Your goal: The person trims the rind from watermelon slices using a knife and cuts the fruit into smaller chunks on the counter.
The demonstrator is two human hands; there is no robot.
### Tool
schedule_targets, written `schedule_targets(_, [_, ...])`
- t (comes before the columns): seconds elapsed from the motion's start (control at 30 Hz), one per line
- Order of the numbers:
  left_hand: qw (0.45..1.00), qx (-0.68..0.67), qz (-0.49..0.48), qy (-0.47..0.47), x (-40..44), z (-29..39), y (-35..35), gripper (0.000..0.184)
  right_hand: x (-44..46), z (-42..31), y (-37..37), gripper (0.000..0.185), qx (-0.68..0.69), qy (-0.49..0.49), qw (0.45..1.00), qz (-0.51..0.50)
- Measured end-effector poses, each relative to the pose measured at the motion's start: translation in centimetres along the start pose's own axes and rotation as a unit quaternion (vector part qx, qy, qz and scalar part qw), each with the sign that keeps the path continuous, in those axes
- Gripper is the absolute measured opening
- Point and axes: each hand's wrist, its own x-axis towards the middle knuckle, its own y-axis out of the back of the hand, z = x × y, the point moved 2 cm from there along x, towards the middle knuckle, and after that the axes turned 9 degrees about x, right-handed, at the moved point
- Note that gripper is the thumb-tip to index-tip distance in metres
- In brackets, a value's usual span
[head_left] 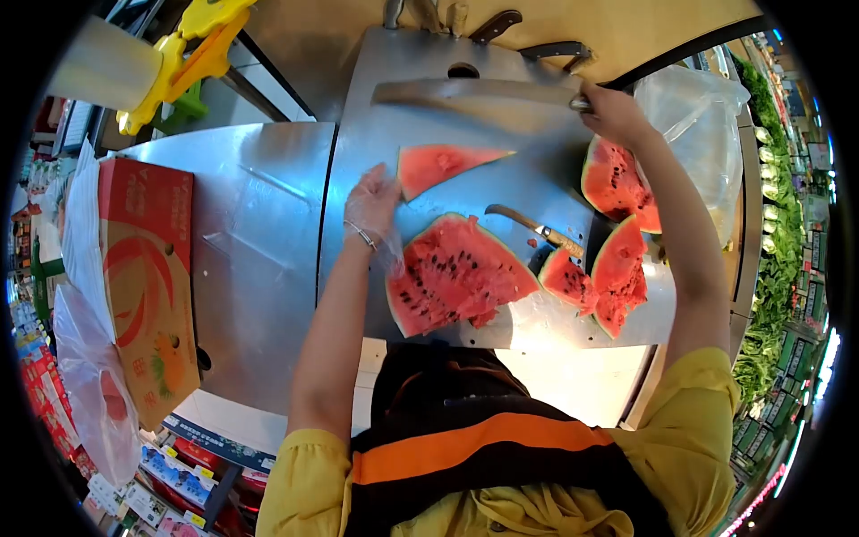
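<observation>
My right hand (pixel 617 115) grips the handle of a long knife (pixel 474 89), whose blade stretches leftward above the steel worktop. My left hand (pixel 372 199), in a thin clear plastic glove, is closed at the rind end of a thin watermelon slice (pixel 447 165); its fingertips are partly hidden. The slice's tip points right. Just below lies a large cut watermelon piece (pixel 461 276) with many black seeds. A small knife (pixel 537 230) with a wooden handle rests to its right. Beside that are a small watermelon chunk (pixel 569 279), a watermelon wedge (pixel 620 276) and a bigger watermelon piece (pixel 617 179).
Several knife handles (pixel 495 27) stick up at the worktop's far edge. Clear plastic bags (pixel 689 125) lie at the right. A red and brown carton (pixel 148 286) stands on the left, next to another steel surface (pixel 259 331). Leafy greens (pixel 769 295) line the far right.
</observation>
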Motion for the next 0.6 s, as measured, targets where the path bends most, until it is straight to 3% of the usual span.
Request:
schedule_targets(0.13, [0.985, -0.156, 0.057, 0.044, -4.8, -3.3, 1.4, 0.039, -10.3, -4.0, 2.6, 0.026, 0.005, -0.062, 0.995, 0.075])
schedule_targets(0.2, [0.957, -0.280, 0.010, 0.076, -8.2, -6.6, 0.1, 0.034, -17.0, -6.2, 0.4, 0.024, 0.190, -0.110, 0.975, 0.038])
schedule_targets(0.23, [0.956, -0.282, 0.008, 0.078, -9.6, -7.4, -0.8, 0.034, -20.4, -8.5, -0.7, 0.024, 0.201, -0.116, 0.972, 0.032])
schedule_targets(0.27, [0.954, -0.288, 0.020, 0.084, -11.1, -7.8, -2.0, 0.032, -23.3, -11.4, -2.3, 0.022, 0.340, -0.130, 0.930, 0.049])
schedule_targets(0.3, [0.952, -0.293, 0.033, 0.087, -11.9, -7.9, -2.5, 0.029, -25.4, -14.2, -2.5, 0.019, 0.389, -0.205, 0.896, -0.064])
schedule_targets(0.33, [0.952, -0.292, 0.030, 0.086, -12.2, -7.1, -2.0, 0.029, -27.3, -16.8, -3.7, 0.015, 0.406, -0.186, 0.894, -0.040])
schedule_targets(0.4, [0.935, -0.309, 0.149, 0.093, -12.2, -4.7, -0.1, 0.030, -29.3, -19.7, -5.0, 0.020, 0.462, -0.191, 0.857, -0.122])
schedule_targets(0.43, [0.908, -0.375, 0.187, 0.025, -11.1, -3.8, 1.0, 0.033, -30.3, -20.4, -6.2, 0.026, 0.518, -0.230, 0.813, -0.134])
schedule_targets(0.47, [0.925, -0.307, 0.219, -0.042, -10.2, -2.9, 2.5, 0.031, -31.0, -20.8, -7.4, 0.033, 0.570, -0.267, 0.764, -0.144])
schedule_targets(0.5, [0.933, -0.237, 0.249, -0.107, -10.0, 0.7, 4.6, 0.028, -31.1, -21.2, -7.7, 0.037, 0.547, -0.289, 0.769, -0.163])
schedule_targets(0.57, [0.915, -0.205, 0.192, -0.288, -8.7, 5.8, 6.5, 0.026, -30.8, -21.7, -7.9, 0.037, 0.539, -0.281, 0.780, -0.152])
schedule_targets(0.6, [0.907, 0.004, 0.213, -0.364, -7.8, 8.3, 6.5, 0.025, -30.7, -21.8, -7.9, 0.037, 0.527, -0.268, 0.794, -0.141])
